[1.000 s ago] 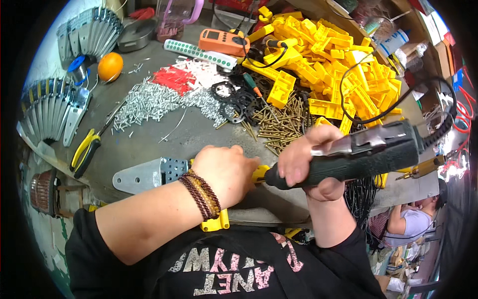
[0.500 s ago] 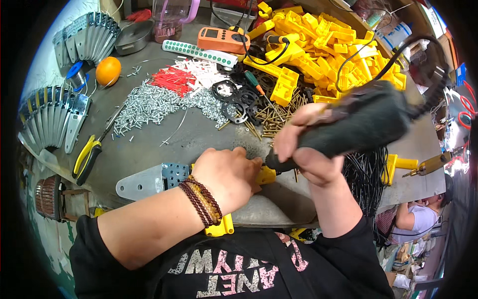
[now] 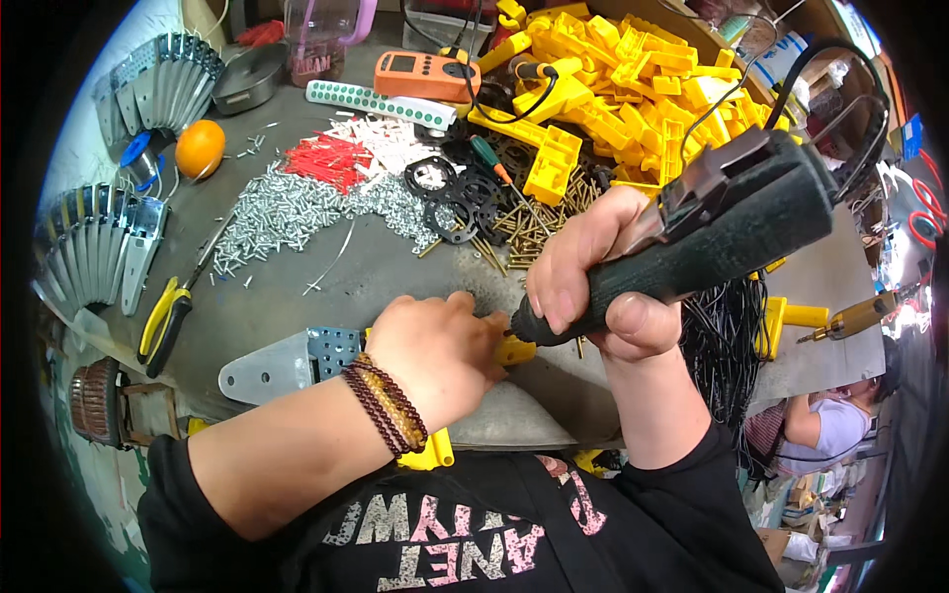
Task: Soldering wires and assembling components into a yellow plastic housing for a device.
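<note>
My right hand (image 3: 603,287) is wrapped round a thick black electric screwdriver (image 3: 732,227), its cord rising from the back end. The driver slants down to the left, its nose against or just above a yellow plastic part (image 3: 516,351). My left hand (image 3: 435,346) lies curled over that yellow part, pressing it to the table; its fingertips are mostly hidden. A tapered grey metal plate (image 3: 267,371) with a perforated bent end sticks out left of this hand, against the yellow plastic. More yellow plastic (image 3: 430,453) shows below my left wrist.
Silver screws (image 3: 282,222), red sleeves (image 3: 321,163) and brass screws (image 3: 554,222) lie in heaps beyond my hands. Yellow plastic parts (image 3: 633,79) pile up at back right. Pliers (image 3: 168,321) and stacked metal plates (image 3: 89,247) lie left; black cables (image 3: 727,346) lie right.
The whole view has shifted slightly left. The screwdriver, blurred before, is now sharper and tilted a little more steeply, its nose still at the yellow part. My left hand keeps its hold.
</note>
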A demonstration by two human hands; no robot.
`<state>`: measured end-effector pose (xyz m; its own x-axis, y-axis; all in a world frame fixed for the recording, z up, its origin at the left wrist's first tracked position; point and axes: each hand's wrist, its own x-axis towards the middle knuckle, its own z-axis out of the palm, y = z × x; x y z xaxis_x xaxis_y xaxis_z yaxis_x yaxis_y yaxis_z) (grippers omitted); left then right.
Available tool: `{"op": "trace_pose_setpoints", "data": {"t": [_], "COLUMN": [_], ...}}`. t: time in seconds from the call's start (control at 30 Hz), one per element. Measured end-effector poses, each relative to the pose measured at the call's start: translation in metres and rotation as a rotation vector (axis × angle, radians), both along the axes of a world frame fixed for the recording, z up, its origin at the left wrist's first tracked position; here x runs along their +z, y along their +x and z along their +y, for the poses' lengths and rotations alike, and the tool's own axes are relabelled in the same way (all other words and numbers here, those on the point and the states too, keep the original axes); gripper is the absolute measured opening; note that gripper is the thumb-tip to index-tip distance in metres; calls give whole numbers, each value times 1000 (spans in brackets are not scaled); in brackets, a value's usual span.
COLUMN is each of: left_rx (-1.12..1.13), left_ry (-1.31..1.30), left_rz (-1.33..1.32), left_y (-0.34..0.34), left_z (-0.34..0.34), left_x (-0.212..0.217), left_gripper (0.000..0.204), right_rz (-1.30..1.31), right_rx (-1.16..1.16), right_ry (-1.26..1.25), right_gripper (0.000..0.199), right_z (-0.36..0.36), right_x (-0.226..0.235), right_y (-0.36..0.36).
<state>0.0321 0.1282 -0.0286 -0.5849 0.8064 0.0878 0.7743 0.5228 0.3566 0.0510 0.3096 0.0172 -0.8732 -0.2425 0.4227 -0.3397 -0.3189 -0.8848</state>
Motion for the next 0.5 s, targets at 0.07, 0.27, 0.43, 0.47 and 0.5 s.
{"op": "trace_pose_setpoints", "data": {"t": [0.07,0.27,0.43,0.47,0.5], "left_rx": [21,-38,53,52,58], "left_ry": [-73,-119,-33,-98,-96], "left_rz": [0,-81,-90,-149,-152], "left_y": [2,-5,-24,-26,-26], "left_z": [2,0,18,20,18], "left_x": [1,9,11,13,12], "left_gripper": [32,39,40,38,38], "right_rz": [24,182,204,225,247], "right_rx": [39,130,525,507,488], "right_ry": [-11,179,-87,-33,21], "right_gripper": [50,43,46,48,49], "right_z": [1,-3,-24,-28,-31], "right_x": [-5,44,51,50,48], "right_y": [0,22,34,34,34]}}
